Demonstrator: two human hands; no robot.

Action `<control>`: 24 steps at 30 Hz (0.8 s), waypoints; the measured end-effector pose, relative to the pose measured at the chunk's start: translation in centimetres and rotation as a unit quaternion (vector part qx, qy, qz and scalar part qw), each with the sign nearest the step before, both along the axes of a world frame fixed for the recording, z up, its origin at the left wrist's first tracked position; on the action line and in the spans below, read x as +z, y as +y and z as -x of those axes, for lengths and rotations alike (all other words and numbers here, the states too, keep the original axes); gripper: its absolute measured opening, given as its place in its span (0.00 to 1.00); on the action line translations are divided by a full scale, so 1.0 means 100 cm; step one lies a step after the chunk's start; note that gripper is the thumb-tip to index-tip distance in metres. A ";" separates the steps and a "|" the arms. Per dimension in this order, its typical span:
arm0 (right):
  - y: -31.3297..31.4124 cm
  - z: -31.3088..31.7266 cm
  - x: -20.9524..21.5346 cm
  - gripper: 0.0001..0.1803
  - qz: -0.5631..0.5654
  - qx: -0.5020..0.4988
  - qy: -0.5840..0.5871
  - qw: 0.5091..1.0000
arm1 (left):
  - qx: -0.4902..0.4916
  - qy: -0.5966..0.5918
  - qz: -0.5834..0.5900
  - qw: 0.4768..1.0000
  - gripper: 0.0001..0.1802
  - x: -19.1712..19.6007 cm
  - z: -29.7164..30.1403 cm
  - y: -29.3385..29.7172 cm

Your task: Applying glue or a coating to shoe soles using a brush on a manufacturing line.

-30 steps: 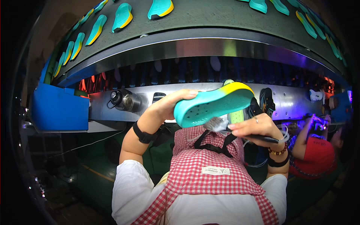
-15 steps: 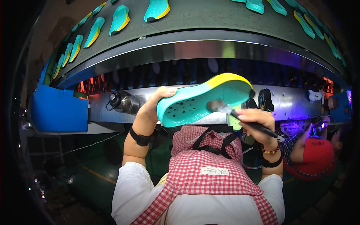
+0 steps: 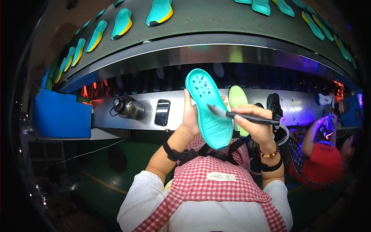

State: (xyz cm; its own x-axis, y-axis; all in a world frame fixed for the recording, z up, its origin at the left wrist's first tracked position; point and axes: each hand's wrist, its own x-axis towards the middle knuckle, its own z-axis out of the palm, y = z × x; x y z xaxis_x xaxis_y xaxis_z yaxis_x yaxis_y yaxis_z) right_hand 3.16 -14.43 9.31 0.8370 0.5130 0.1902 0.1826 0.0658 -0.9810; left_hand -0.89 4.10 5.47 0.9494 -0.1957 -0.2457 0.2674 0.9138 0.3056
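Sole (image 3: 214, 131), teal, is cradled from behind in the closed left grip (image 3: 190, 116), thumb and fingertips at opposite edges, apparently so its hollow face is left free. Brush (image 3: 232, 115) is pinched by its handle in the right grip (image 3: 256, 128), bristles at that face. Left of the left grip, a lidded bottle (image 3: 133, 108) is stood on the worktop (image 3: 177, 103); its contents cannot be told.

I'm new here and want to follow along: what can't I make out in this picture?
In the head view:
- Teal shoe sole: underside faces away.
- Left hand: most fingers hidden behind that sole.
- Brush: bristle tips blurred.
- Lime-green sole: partly covered by the right hand.
- Topmost teal soles: cut off by the upper edge.
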 end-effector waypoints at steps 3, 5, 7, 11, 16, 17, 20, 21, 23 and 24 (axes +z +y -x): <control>0.015 0.000 0.002 0.09 0.018 0.014 -0.205 0.979 | 0.046 0.040 -0.017 0.998 0.49 -0.002 -0.004 -0.005; 0.014 0.010 0.010 0.11 0.088 0.048 -0.331 0.938 | 0.086 -0.034 -0.033 0.995 0.49 -0.012 -0.007 0.007; 0.005 0.017 0.016 0.11 0.096 0.138 -0.331 0.929 | 0.074 -0.057 -0.075 0.993 0.49 -0.016 -0.007 0.021; -0.005 0.002 0.032 0.10 0.044 0.172 -0.209 0.962 | 0.088 -0.093 -0.004 0.992 0.48 0.003 -0.003 0.016; 0.017 0.002 0.032 0.11 0.019 0.099 -0.231 0.968 | 0.120 -0.125 -0.043 0.984 0.47 0.014 -0.014 0.002; 0.016 0.009 0.034 0.11 0.012 0.133 -0.227 0.965 | 0.135 -0.157 -0.054 0.977 0.47 0.011 -0.016 0.006; 0.004 0.007 0.038 0.12 -0.042 0.192 -0.143 0.970 | 0.155 -0.144 -0.043 0.976 0.46 0.017 -0.011 0.015; 0.002 0.003 0.031 0.12 -0.026 0.106 -0.178 0.978 | 0.179 -0.118 -0.054 0.975 0.46 0.022 -0.009 0.013; 0.000 -0.007 0.019 0.13 0.023 0.100 -0.190 0.976 | 0.165 -0.162 -0.038 0.972 0.45 0.027 -0.012 0.013; 0.001 -0.002 0.020 0.12 0.022 0.126 -0.178 0.976 | 0.168 -0.172 -0.052 0.969 0.46 0.027 -0.014 0.016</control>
State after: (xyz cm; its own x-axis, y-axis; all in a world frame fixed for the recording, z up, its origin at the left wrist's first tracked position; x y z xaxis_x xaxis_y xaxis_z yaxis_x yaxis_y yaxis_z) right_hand 3.39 -14.36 11.35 0.5683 0.7079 0.4194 0.4956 0.1124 -0.8613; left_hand 0.48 5.73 8.14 0.9844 0.1476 0.0954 -0.1742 0.8913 0.4187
